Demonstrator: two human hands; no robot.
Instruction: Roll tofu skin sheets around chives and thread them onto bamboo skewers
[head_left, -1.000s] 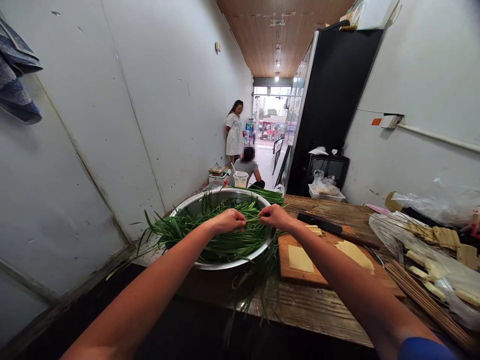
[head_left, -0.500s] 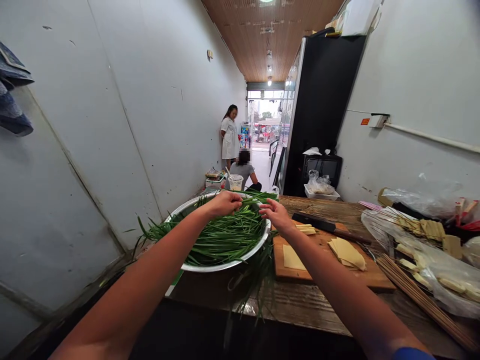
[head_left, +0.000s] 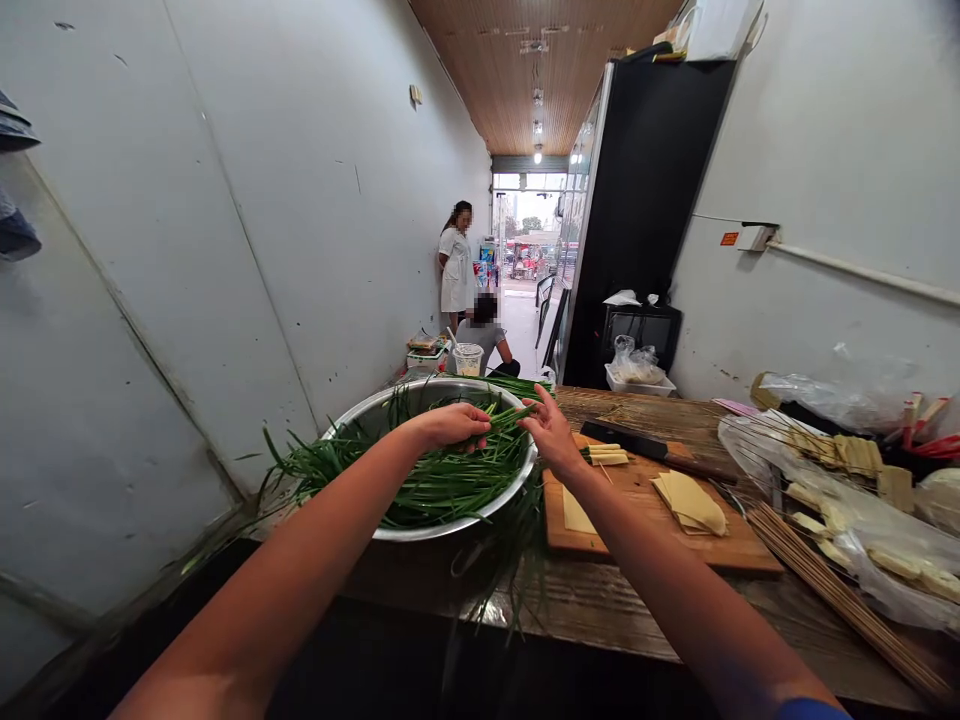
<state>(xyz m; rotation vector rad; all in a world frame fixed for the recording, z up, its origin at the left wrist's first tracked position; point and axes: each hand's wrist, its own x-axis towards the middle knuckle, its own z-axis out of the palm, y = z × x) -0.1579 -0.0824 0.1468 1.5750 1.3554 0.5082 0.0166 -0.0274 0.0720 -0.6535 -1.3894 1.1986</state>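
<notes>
holding a few chives (head_left: 504, 415) between them, the left hand (head_left: 450, 424) is closed on the stalks and the right hand (head_left: 551, 432) pinches their tips, above the chive-filled bowl (head_left: 420, 527). beside it lies a board (head_left: 637, 505) with a knife (head_left: 651, 451).

Basin (head_left: 517, 478): shiny smooth metal. Tabletop (head_left: 600, 600): rough, weathered, matt wood. Cutting board (head_left: 637, 510): smooth brown wood. Bags (head_left: 885, 560), right of frame: clear glossy plastic. Skewers (head_left: 832, 590): thin pale wood. Ceiling (head_left: 540, 60): brown slatted boards.
</notes>
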